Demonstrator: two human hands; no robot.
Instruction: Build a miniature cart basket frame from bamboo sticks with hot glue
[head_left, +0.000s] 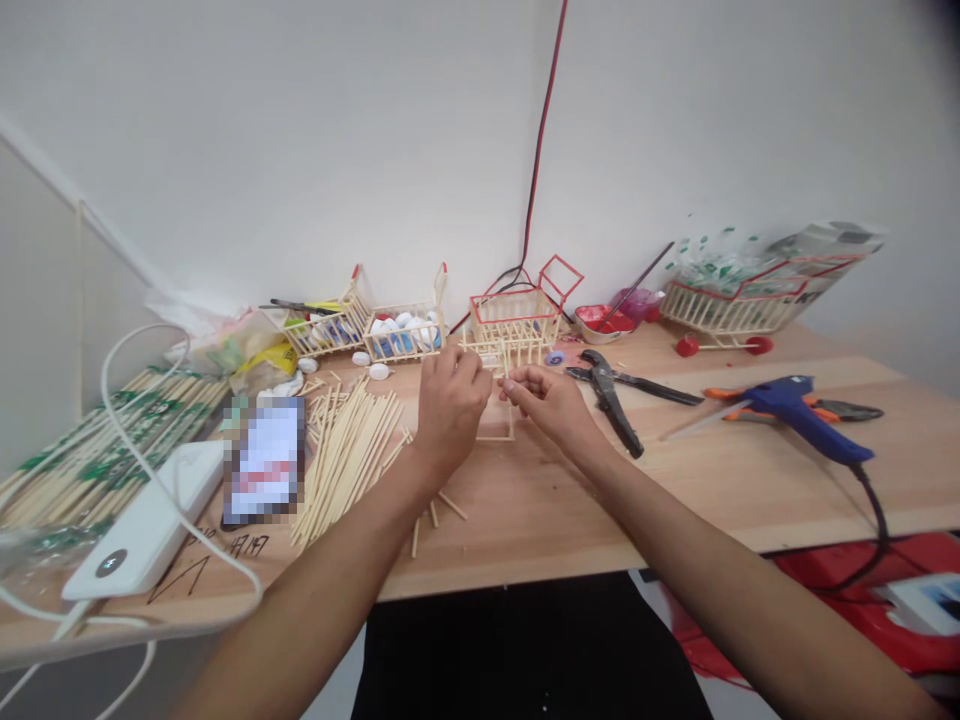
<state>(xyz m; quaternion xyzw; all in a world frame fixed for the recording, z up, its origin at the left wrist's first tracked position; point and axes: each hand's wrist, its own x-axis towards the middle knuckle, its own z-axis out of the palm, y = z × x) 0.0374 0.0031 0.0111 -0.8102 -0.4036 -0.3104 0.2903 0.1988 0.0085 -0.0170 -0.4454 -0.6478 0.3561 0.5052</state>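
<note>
Pinching narrowly, the right hand [551, 405] holds a stick frame [496, 439] in its fingers; the left hand [452, 400] curls beside it, fingertips hidden, so its hold cannot be told. The frame is before a red-rimmed basket [517, 317], between loose sticks [349, 455] and pliers [606, 388] on the surface [540, 520].

The stick frame [496, 438] is pale cream, the glue gun [801, 410] blue.

The left hand [454, 402] and right hand [546, 402] held a frame [496, 438] between the desk's [540, 510] front and back edges. Baskets [516, 318] lined the back; a glue gun [796, 405] lay toward the right edge, a power bank [154, 525] near the front left corner.
</note>
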